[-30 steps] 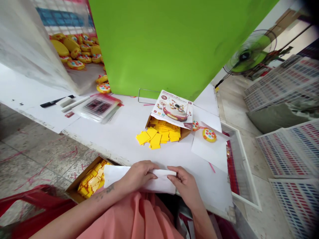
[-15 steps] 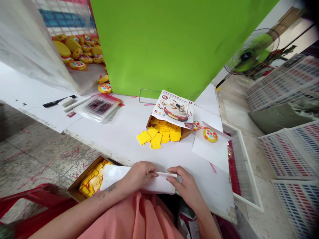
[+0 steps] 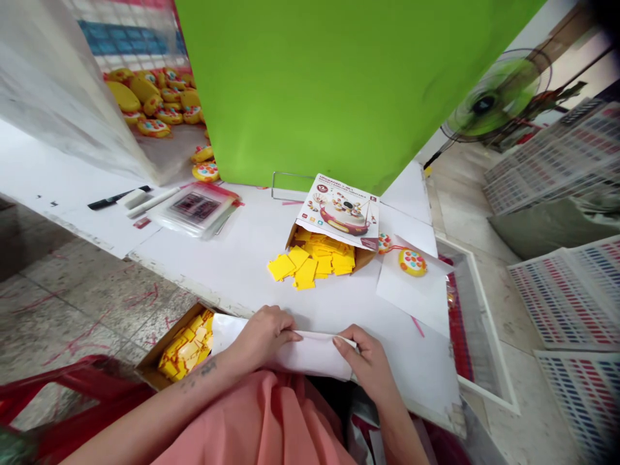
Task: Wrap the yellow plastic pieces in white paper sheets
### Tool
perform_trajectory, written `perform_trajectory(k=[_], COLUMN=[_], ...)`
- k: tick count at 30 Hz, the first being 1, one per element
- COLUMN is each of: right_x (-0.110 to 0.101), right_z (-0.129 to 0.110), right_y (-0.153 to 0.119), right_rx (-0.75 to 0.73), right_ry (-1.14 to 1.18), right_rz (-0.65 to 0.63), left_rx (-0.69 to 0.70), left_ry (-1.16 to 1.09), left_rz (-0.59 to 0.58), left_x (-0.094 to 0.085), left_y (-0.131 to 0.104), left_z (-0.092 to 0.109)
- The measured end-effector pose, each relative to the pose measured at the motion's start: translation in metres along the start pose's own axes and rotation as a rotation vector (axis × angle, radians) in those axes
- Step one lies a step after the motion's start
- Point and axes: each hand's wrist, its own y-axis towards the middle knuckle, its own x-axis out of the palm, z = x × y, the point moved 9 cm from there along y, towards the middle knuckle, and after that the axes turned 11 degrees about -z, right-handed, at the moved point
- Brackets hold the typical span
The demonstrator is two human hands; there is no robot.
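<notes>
A white sheet (image 3: 314,355), of paper or thin card, lies across my lap at the table's front edge. My left hand (image 3: 266,336) pinches its upper edge between thumb and fingers. At the right end of the same edge, my right hand (image 3: 362,352) grips the sheet, thumb on the near side. The edge between the hands looks folded over. To the left stands an open brown cardboard box (image 3: 150,368) full of flat yellow pieces (image 3: 186,345); I cannot tell whether the sheet is part of it.
On the table (image 3: 232,271), a printed carton (image 3: 339,210) lies with yellow pieces spilling out. Plastic bags (image 3: 198,210), a black pen (image 3: 116,198) and round yellow toys (image 3: 413,262) are around it. A green panel (image 3: 329,90) stands behind; a fan (image 3: 484,103) and crates (image 3: 566,297) are at right.
My right hand has shifted slightly right along the sheet's edge, leaving a wider gap between the hands. The left hand still grips the edge, slightly higher.
</notes>
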Motion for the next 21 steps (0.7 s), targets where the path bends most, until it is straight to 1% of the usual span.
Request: perform_trajectory(k=[3, 7, 9, 11, 13, 16, 18, 21], right_x=[0.0, -0.002, -0.002, -0.001, 0.002, 0.008, 0.011, 0.015], right_z=[0.007, 0.023, 0.029, 0.031, 0.031, 0.028, 0.024, 0.017], right_y=[0.001, 0.001, 0.001, 0.002, 0.004, 0.009, 0.012, 0.017], right_rx=[0.03, 0.087, 0.101, 0.105, 0.103, 0.095, 0.092, 0.09], right_ry=[0.063, 0.195, 0.236, 0.243, 0.237, 0.231, 0.232, 0.226], right_rz=[-0.009, -0.01, -0.009, -0.009, -0.017, -0.05, -0.064, -0.082], left_rx=[0.024, 0.09, 0.064, 0.001, -0.059, -0.098, -0.062, 0.049], left_ry=[-0.033, 0.002, 0.033, 0.034, -0.007, -0.075, -0.067, -0.046], left_rz=[-0.019, 0.063, 0.064, 0.035, -0.022, -0.115, -0.116, -0.048], left_x=[-0.002, -0.018, -0.021, -0.021, -0.019, -0.017, -0.021, -0.026], left_y=[-0.001, -0.008, -0.011, -0.012, -0.015, -0.019, -0.019, -0.013], left_z=[0.001, 0.004, 0.0, -0.009, -0.019, -0.029, -0.025, -0.004])
